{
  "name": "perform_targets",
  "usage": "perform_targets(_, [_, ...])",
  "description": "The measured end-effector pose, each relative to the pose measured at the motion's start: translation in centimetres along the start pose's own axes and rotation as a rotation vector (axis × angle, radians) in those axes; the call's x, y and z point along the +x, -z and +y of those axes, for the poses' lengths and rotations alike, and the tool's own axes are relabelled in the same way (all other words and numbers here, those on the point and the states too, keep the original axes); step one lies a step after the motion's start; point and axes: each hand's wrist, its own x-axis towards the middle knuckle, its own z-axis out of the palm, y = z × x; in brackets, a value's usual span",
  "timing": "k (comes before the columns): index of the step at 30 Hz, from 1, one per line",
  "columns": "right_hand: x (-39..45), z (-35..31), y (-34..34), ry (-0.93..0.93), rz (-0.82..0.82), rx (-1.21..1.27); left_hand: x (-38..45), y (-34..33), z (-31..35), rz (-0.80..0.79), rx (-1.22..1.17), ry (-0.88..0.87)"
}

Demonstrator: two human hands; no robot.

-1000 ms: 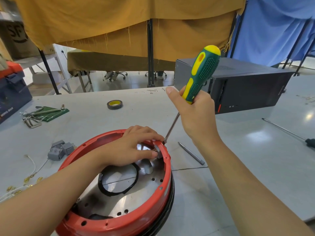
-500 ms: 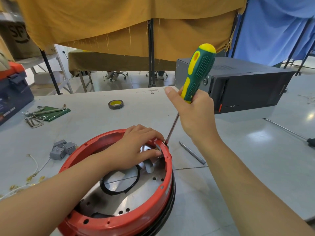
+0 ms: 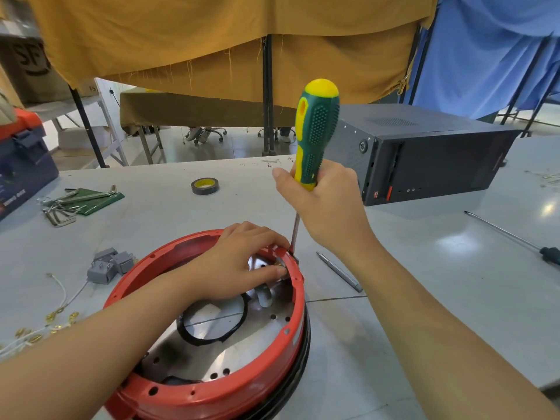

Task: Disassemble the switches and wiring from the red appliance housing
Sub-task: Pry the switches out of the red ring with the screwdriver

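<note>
Head view, the only one: the red housing sits on the desk close to the person, open side up, steel plate showing inside. The left hand reaches over the far rim, fingers curled and pinching a small part, likely a switch, right against the inner wall; thumb and forefinger are pressed on it, though the part is mostly hidden under them. The right hand is wrapped tight round the lower handle of the green and yellow screwdriver, which stands nearly upright, its tip down at the outside of the rim, just beside the left fingertips.

Handling, as a judgement: the housing looks stiff, fairly heavy with that plate, and should stay put under a downward push. The plastic rim could crack or scar if levered hard. The switch looks small, light and fiddly, best held by its body from inside while the blade works its catch or screw. A slipping tip is the risk, with fingers so near.

Around it: two grey switches and loose wires to the left, a tape roll, hex keys, a black computer case
</note>
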Motion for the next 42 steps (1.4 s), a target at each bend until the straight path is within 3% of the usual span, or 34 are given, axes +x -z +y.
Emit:
perform_targets(9, [0.0,0.2,-0.3,0.029,0.046,0.032,0.0,0.5,-0.3,-0.006,-0.142,0.000])
perform_targets(16, [0.1,-0.6,-1.4,0.063,0.045,-0.035,0.3,0.0,-0.5,0.066,-0.099,-0.055])
perform_targets(24, [-0.1,-0.4,-1.5,0.087,0.064,0.004,0.5,-0.3,-0.5,0.073,-0.062,0.000])
perform_targets(42, [0.7,-0.3,-1.6,0.053,0.009,0.016,1.0,0.3,-0.3,-0.010,-0.017,0.020])
